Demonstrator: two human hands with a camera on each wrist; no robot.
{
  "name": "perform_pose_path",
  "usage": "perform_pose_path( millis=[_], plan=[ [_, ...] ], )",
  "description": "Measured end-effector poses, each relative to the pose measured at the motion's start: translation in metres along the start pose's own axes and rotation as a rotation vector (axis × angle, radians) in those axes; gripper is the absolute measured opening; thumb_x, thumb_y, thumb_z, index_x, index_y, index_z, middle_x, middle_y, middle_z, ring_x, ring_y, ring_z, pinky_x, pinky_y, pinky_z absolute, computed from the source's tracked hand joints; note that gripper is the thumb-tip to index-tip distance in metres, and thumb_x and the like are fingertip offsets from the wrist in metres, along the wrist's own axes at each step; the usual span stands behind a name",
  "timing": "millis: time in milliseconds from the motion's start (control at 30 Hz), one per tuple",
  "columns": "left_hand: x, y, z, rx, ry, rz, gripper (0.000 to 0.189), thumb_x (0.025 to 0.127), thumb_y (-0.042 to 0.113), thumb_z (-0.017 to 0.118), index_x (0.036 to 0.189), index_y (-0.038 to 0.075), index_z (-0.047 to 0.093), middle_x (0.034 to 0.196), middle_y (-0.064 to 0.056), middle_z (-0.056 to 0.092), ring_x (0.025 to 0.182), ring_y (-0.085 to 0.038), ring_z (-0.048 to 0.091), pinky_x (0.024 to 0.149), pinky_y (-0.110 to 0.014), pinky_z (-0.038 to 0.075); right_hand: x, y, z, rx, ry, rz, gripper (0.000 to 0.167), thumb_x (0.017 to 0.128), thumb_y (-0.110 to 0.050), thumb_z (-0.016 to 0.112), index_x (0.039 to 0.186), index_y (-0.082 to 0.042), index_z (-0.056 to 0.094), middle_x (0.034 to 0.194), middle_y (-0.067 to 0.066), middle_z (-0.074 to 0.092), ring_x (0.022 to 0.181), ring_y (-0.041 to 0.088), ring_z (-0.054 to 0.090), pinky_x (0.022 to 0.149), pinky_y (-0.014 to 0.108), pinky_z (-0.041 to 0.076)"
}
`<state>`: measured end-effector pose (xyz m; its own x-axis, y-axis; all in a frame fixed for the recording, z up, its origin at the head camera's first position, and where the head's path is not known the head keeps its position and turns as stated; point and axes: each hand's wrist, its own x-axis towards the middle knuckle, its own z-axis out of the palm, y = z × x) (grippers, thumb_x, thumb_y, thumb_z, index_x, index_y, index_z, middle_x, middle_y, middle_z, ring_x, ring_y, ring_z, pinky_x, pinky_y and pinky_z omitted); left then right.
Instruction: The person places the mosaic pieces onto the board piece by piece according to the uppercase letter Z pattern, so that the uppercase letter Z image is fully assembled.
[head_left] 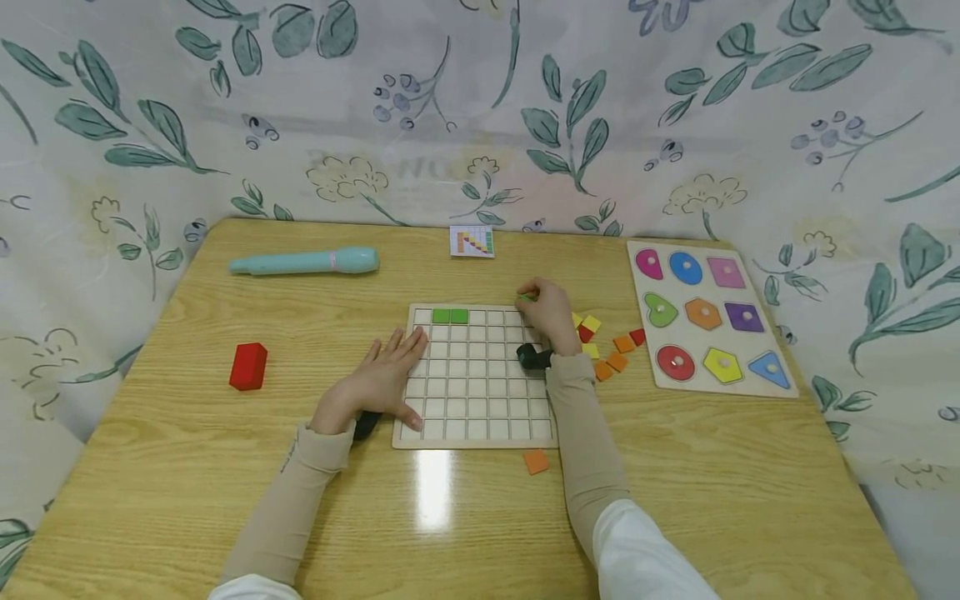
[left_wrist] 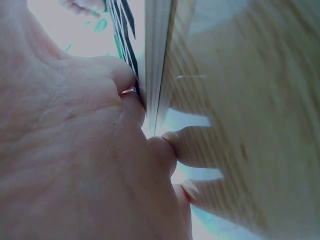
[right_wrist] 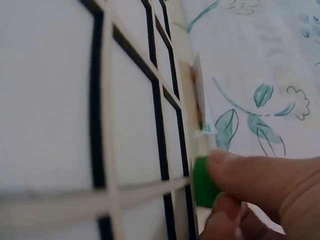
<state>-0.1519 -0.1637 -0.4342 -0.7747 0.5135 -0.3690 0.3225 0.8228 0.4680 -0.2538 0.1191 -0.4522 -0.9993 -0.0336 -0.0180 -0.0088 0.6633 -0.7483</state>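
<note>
A white grid board (head_left: pixel 476 389) with a pale wooden frame lies flat on the table. Two green square tiles (head_left: pixel 450 316) sit side by side in its top row, toward the left. My left hand (head_left: pixel 378 383) spreads its fingers along the board's left edge, fingertips and thumb resting on the frame. At the board's top right corner, my right hand (head_left: pixel 549 315) pinches a green square tile (right_wrist: pixel 204 182) between thumb and fingers. In the right wrist view that tile is right beside the grid's edge.
Loose yellow, red and orange tiles (head_left: pixel 617 361) lie right of the board, one orange tile (head_left: pixel 536 462) below it. A shape puzzle (head_left: pixel 703 283) stands far right. A small pattern card (head_left: pixel 472 241) is at the back, a teal pen-like object (head_left: pixel 303 262) and red block (head_left: pixel 247 367) at left.
</note>
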Motion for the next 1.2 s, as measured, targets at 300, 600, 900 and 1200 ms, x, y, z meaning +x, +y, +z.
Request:
perform_pose_path(
  millis=[300, 600, 900, 1200],
  plan=[
    [0.0, -0.002, 0.001, 0.003, 0.002, 0.001, 0.14, 0.057, 0.049, 0.087, 0.156, 0.005, -0.002, 0.163, -0.014, -0.008, 0.149, -0.04, -0.013, 0.117, -0.064, -0.007, -0.008, -0.022, 0.019, 0.112, -0.069, -0.083, 0.016, 0.093, -0.011, 0.063, 0.106, -0.003, 0.067, 0.104, 0.016, 0.068, 0.093, 0.027, 0.064, 0.08, 0.033, 0.053],
    [0.001, -0.003, 0.001, 0.006, 0.006, 0.009, 0.14, 0.057, 0.049, 0.087, 0.155, 0.005, -0.002, 0.163, -0.014, -0.009, 0.149, -0.04, -0.013, 0.116, -0.065, -0.007, -0.013, -0.036, 0.038, 0.043, -0.163, -0.116, 0.022, 0.092, -0.008, 0.065, 0.114, -0.004, 0.064, 0.11, 0.013, 0.067, 0.091, 0.024, 0.061, 0.078, 0.032, 0.051],
    [0.001, 0.0, -0.002, 0.007, 0.002, 0.001, 0.139, 0.058, 0.048, 0.087, 0.156, 0.004, -0.002, 0.163, -0.014, -0.008, 0.149, -0.041, -0.012, 0.117, -0.065, -0.005, -0.014, -0.039, 0.035, -0.108, -0.198, -0.177, 0.021, 0.094, -0.011, 0.062, 0.111, -0.003, 0.071, 0.12, 0.017, 0.06, 0.096, 0.026, 0.057, 0.083, 0.035, 0.05],
    [-0.003, -0.004, -0.004, 0.014, 0.006, -0.019, 0.14, 0.057, 0.049, 0.088, 0.155, 0.003, -0.001, 0.163, -0.016, -0.007, 0.149, -0.043, -0.01, 0.116, -0.066, -0.004, -0.014, -0.017, -0.005, 0.059, -0.178, -0.074, 0.033, 0.097, -0.019, 0.058, 0.127, -0.006, 0.061, 0.127, 0.015, 0.061, 0.108, 0.03, 0.062, 0.087, 0.04, 0.054]
  ],
)
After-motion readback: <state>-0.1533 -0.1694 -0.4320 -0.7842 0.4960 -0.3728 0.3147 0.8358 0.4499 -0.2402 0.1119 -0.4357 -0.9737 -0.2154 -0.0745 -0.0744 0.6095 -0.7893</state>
